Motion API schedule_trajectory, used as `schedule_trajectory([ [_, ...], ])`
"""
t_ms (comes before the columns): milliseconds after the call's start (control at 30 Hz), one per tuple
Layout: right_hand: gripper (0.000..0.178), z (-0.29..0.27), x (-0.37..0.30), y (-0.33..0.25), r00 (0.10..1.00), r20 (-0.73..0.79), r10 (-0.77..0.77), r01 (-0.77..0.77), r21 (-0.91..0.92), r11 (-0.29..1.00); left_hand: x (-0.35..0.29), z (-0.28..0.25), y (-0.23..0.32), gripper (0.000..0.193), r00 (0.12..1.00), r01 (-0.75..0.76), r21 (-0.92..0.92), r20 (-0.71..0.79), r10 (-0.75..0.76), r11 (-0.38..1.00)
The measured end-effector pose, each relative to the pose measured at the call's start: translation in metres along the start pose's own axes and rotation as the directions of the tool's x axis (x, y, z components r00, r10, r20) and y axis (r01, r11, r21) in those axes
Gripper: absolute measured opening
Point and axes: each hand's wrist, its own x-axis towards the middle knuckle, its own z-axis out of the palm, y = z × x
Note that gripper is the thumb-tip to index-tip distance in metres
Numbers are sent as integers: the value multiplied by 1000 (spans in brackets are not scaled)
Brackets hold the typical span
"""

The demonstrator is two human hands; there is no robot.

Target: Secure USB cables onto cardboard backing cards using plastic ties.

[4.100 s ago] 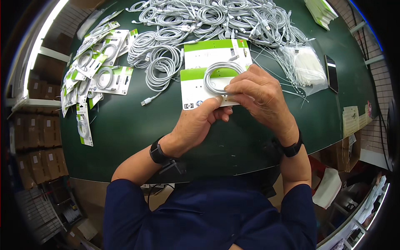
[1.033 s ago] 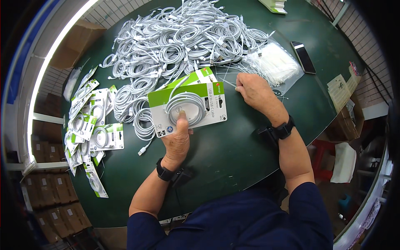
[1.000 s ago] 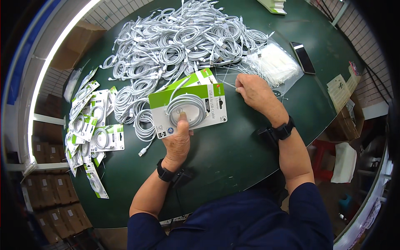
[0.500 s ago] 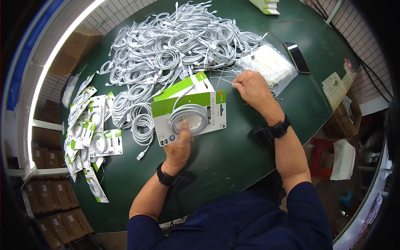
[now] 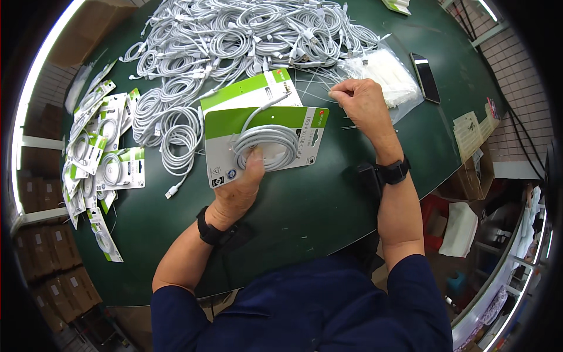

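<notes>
My left hand point(image 5: 237, 190) is closed on a green and white backing card point(image 5: 305, 122), its thumb pressing inside a coiled white USB cable point(image 5: 267, 136) that lies against the card's front. One cable end points up past the card's top edge. Behind it lies another green and white card point(image 5: 249, 91). To the right, my right hand point(image 5: 365, 104) is closed in a pinch, next to loose thin white cable ties point(image 5: 316, 82). Whatever its fingertips hold is too fine to make out. Beyond that hand is a clear bag of white cable ties point(image 5: 387, 73).
A big heap of coiled white cables point(image 5: 234, 41) covers the far side of the green table point(image 5: 293, 234). Several carded cables point(image 5: 111, 167) are piled at the left. A phone point(image 5: 425, 78) lies at the right, and a cardboard box point(image 5: 478, 176) stands beyond the table's right edge.
The whole view has shifted, so the table and piles sit farther up and left. My left hand still holds the card and cable; my right hand stays pinched by the loose ties.
</notes>
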Motion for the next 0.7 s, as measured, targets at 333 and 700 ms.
schedule_trajectory([
  [333,16,-2,0,-8,984,-170,50,38,480,876,-12,0,1,26,974,-226,375,85,210,899],
  [700,20,0,-15,-29,975,223,18,-198,822,534,7,-1,41,45,623,-699,36,520,584,714],
])
